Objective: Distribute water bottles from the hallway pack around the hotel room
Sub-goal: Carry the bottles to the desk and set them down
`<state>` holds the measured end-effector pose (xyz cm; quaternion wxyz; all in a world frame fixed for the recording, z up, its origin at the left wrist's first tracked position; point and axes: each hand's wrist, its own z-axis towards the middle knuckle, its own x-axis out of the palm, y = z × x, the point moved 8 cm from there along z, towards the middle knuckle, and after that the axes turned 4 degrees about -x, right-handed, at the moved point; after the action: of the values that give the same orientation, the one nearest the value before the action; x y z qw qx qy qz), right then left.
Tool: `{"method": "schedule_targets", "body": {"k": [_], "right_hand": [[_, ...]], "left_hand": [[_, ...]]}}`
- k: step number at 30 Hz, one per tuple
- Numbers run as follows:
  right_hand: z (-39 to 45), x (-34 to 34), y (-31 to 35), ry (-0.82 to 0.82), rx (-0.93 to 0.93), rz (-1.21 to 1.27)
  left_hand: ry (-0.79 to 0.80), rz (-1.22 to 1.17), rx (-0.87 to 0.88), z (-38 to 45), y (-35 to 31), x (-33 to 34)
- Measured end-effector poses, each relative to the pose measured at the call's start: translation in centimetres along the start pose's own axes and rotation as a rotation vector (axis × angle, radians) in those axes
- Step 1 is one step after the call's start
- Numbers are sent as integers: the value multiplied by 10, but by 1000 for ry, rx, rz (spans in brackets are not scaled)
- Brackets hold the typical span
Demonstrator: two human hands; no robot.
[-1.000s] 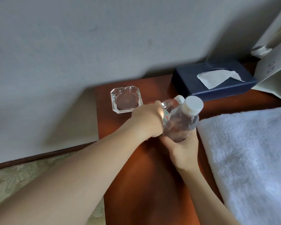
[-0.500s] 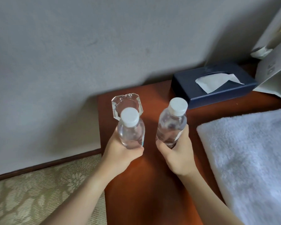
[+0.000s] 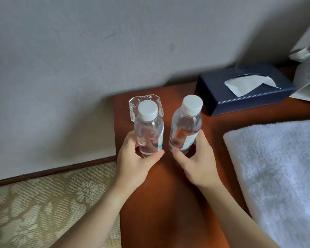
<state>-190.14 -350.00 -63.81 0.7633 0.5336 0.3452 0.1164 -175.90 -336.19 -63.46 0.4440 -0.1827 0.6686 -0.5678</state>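
Note:
Two clear water bottles with white caps stand side by side over the reddish-brown wooden table [image 3: 168,203]. My left hand [image 3: 134,161] grips the lower part of the left bottle [image 3: 148,129]. Around the base of the right bottle [image 3: 184,126], my right hand [image 3: 199,160] curls with thumb and fingers on it. Both bottles are upright or nearly so, a small gap between them. Whether their bases touch the table is hidden by my hands.
A square glass ashtray [image 3: 132,108] sits behind the left bottle near the table's left edge. A dark blue tissue box [image 3: 218,90] lies at the back right, a white towel [image 3: 279,167] at the right, white cards [image 3: 308,76] beyond. Patterned carpet [image 3: 43,208] lies below left.
A second ago both hands held the bottles together at the table's middle. My left hand took one bottle leftward; both bottles now stand apart and upright, a little lower than half a second ago.

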Motion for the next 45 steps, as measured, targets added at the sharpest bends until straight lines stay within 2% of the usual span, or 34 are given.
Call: {"method": "schedule_targets", "body": {"k": [3, 7, 12, 17, 20, 38, 45], "right_hand": [[2, 1, -1, -19, 22, -52], [3, 2, -4, -22, 42, -81], [4, 2, -8, -33, 48, -118], [6, 5, -8, -51, 56, -146], [5, 4, -5, -17, 25, -104], [6, 3, -6, 5, 25, -232], [6, 3, -4, -23, 38, -263]], "left_hand": [[188, -117, -66, 1, 4, 7], [260, -98, -36, 6, 4, 7], [231, -79, -21, 6, 4, 5], [102, -24, -18, 5, 2, 6], [79, -7, 6, 7, 6, 4], [111, 6, -45, 7, 7, 7], [193, 16, -60, 12, 7, 7]]}}
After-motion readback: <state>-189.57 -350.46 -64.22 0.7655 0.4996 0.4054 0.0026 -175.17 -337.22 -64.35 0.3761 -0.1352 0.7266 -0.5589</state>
